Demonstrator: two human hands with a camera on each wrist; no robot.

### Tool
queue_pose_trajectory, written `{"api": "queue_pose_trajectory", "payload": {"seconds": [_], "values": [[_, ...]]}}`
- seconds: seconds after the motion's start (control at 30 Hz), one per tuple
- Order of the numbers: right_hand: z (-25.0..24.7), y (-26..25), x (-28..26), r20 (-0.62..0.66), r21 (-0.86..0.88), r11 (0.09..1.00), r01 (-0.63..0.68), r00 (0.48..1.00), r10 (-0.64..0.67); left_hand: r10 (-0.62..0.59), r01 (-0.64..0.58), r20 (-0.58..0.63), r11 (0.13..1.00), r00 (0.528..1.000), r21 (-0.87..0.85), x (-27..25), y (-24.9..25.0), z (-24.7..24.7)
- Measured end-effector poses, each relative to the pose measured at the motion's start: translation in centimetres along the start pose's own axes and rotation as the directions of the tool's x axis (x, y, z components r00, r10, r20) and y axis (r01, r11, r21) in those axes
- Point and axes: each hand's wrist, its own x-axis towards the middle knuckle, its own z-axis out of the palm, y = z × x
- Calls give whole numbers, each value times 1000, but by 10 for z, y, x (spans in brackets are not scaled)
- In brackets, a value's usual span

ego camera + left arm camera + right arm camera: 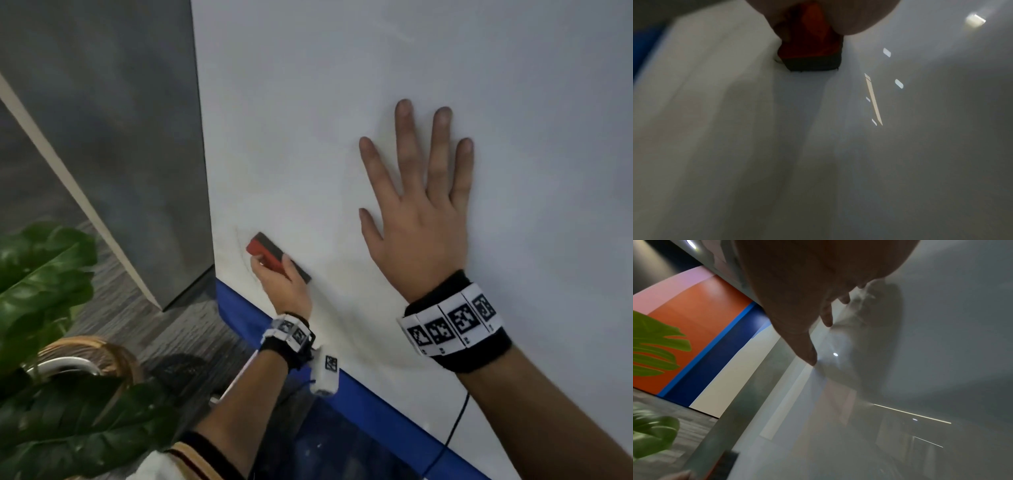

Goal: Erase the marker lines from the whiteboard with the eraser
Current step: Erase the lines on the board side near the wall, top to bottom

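Observation:
The whiteboard [342,102] fills most of the head view, white with a blue lower edge [376,404]. My left hand [284,284] grips a red eraser with a dark felt base [270,255] and holds it against the board's lower left corner. Faint smudged marker traces [239,246] show just left of the eraser. In the left wrist view the eraser [812,53] sits felt-down on the board under my palm. My right hand [418,205] lies flat on the board with fingers spread, to the right of and above the eraser; in the right wrist view its fingers [807,350] touch the glossy surface.
A grey wall panel [120,137] stands left of the board. A large-leaved plant [44,274] in a wicker basket [96,356] sits on the dark carpet at lower left. A black cable [455,425] hangs below my right wrist.

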Motion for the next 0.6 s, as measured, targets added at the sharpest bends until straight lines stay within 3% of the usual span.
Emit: {"api": "queue_pose_trajectory", "payload": {"seconds": [0.03, 0.1, 0.13, 0.17, 0.23, 0.3, 0.33, 0.4, 0.43, 0.5, 0.6], "values": [[1, -1, 0, -5, 3, 1000, -8, 1000, 8, 67, -68, 128, 998, 990, 10, -24, 5, -1], [3, -4, 0, -24, 5, 1000, -21, 999, 21, 216, -244, 373, 969, 902, 31, -63, 9, -5], [5, -4, 0, -30, 1, 1000, -24, 999, 24, 256, -297, 420, 954, 870, 35, -67, 10, -7], [6, -4, 0, -35, -3, 1000, -26, 999, 26, 257, -294, 419, 955, 871, 26, -60, 11, -8], [7, -4, 0, -32, -12, 1000, -29, 999, 28, 197, -219, 322, 975, 926, 32, -30, 2, -10], [8, -4, -1, -20, -23, 999, -33, 999, 32, 27, -35, 204, 999, 979, 37, -3, -28, -14], [8, -4, -1, -18, -23, 999, -39, 999, 38, -116, 106, 166, 992, 979, 70, 3, -47, -17], [7, -8, -3, -17, -3, 999, -48, 999, 48, -383, 369, 129, 922, 915, 119, -2, -82, -22], [6, -9, -3, -18, 5, 999, -49, 999, 49, -419, 408, 136, 908, 898, 97, -7, -89, -23], [6, -8, -2, -25, -5, 999, -37, 999, 37, -371, 368, 119, 929, 921, 46, 2, -80, -17], [7, -5, -5, -18, -13, 1000, -5, 1000, 5, -234, 232, -48, 971, 971, -59, 48, -30, -12]]}}
